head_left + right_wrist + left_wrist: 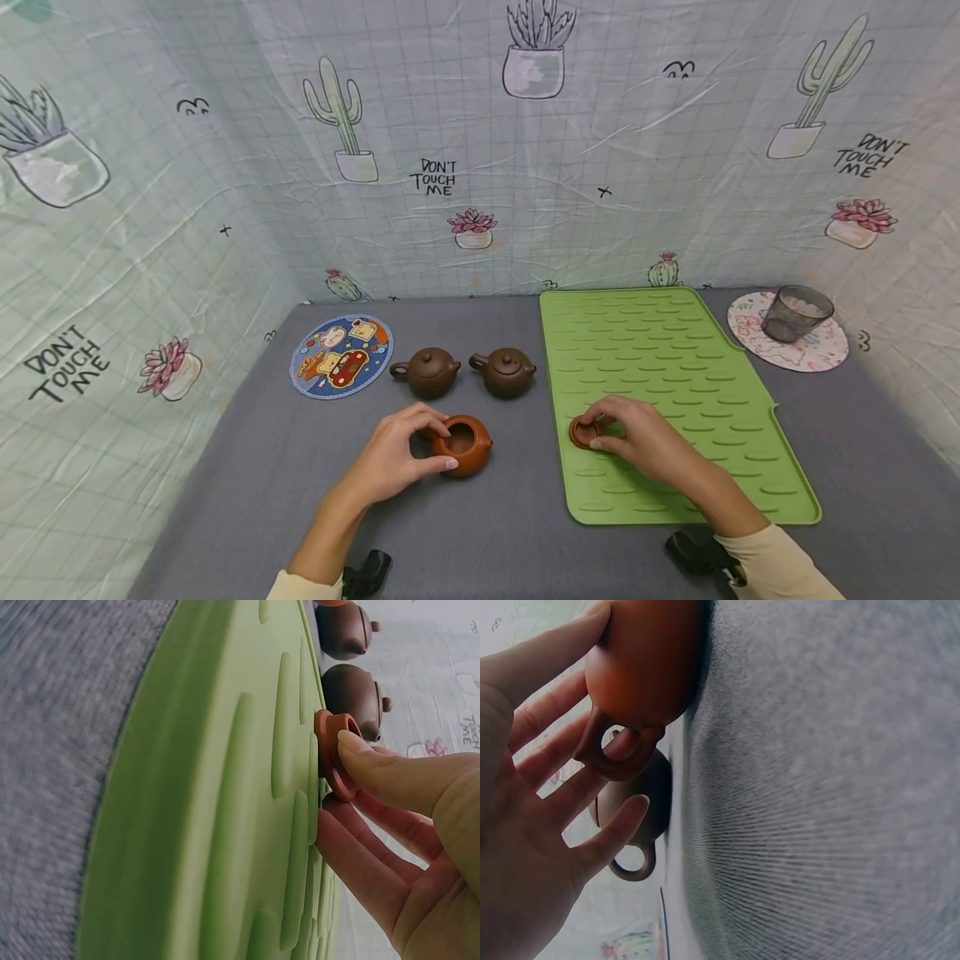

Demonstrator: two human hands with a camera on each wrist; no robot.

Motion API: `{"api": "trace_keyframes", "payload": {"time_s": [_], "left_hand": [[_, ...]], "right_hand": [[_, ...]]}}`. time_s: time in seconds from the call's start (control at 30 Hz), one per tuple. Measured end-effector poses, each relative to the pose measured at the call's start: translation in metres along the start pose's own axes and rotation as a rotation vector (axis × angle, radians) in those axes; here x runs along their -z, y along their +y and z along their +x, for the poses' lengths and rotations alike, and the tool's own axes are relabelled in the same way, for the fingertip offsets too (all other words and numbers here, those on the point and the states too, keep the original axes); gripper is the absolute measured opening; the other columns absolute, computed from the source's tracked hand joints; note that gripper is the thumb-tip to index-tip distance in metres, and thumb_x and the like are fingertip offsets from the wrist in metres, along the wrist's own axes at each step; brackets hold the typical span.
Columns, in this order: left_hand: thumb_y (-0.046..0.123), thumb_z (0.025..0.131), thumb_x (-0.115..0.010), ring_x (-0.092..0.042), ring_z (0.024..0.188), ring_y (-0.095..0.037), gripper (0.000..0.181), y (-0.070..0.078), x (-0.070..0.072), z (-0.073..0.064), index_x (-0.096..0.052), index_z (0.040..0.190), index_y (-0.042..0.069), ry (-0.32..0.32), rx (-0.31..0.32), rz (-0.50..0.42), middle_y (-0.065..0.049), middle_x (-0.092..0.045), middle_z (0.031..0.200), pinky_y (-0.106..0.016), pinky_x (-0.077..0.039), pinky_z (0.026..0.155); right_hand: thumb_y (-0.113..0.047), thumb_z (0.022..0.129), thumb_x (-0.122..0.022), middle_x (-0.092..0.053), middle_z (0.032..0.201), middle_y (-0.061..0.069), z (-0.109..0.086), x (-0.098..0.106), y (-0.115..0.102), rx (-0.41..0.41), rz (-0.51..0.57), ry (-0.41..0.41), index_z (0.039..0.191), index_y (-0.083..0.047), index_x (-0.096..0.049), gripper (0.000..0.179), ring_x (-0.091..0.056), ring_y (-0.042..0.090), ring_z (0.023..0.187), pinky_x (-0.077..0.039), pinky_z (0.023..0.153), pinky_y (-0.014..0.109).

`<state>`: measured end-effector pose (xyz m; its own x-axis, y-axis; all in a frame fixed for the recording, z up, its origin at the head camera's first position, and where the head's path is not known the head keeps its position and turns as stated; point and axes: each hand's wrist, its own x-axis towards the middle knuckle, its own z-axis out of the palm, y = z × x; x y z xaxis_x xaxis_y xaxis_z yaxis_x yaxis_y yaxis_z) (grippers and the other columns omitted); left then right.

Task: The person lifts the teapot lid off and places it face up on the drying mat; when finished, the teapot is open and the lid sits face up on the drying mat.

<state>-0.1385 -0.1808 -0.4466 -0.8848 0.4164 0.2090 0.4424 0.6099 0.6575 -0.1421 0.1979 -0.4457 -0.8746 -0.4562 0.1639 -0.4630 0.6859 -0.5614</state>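
Observation:
My left hand (399, 454) grips an orange-brown clay teapot (474, 450) by its body, thumb on the near side and fingers on the far side. The teapot has no lid on, and its round opening faces up; in the left wrist view its handle (622, 769) points toward the palm. My right hand (637, 433) pinches a matching teapot lid (577, 435) between thumb and fingers. The lid lies upside down at the left edge of the green drying mat (675, 492), its inner rim facing up.
Two dark brown lidded teapots, a left one (433, 375) and a right one (506, 375), stand behind the orange one. A round blue cartoon mat (307, 379) lies at the back left. At the back right, a grey glass (787, 321) stands on a round patterned mat (810, 358).

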Motion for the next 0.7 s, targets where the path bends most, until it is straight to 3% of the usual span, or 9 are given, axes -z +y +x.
{"api": "trace_keyframes", "payload": {"time_s": [0.47, 0.7], "left_hand": [[0.037, 0.077, -0.09, -0.065, 0.096, -0.009, 0.029, 0.014, 0.01, 0.008, -0.073, 0.094, 0.021, -0.077, 0.0, 0.178, 0.011, -0.068, 0.105, -0.034, -0.056, 0.086], [0.038, 0.079, -0.088, -0.066, 0.096, -0.01, 0.027, 0.021, 0.016, 0.013, -0.075, 0.094, 0.021, -0.129, 0.016, 0.244, 0.01, -0.069, 0.106, -0.034, -0.056, 0.084]], "right_hand": [[-0.011, 0.084, -0.083, -0.073, 0.106, 0.0, 0.002, 0.006, -0.002, -0.056, 0.003, -0.048, 0.109, -0.013, -0.067, 0.029, -0.074, 0.017, 0.095, -0.06, 0.079, 0.032], [-0.017, 0.09, -0.078, -0.073, 0.111, 0.004, 0.004, 0.009, -0.001, -0.07, 0.019, -0.078, 0.116, -0.011, -0.065, 0.03, -0.074, 0.019, 0.097, -0.061, 0.08, 0.031]]}}
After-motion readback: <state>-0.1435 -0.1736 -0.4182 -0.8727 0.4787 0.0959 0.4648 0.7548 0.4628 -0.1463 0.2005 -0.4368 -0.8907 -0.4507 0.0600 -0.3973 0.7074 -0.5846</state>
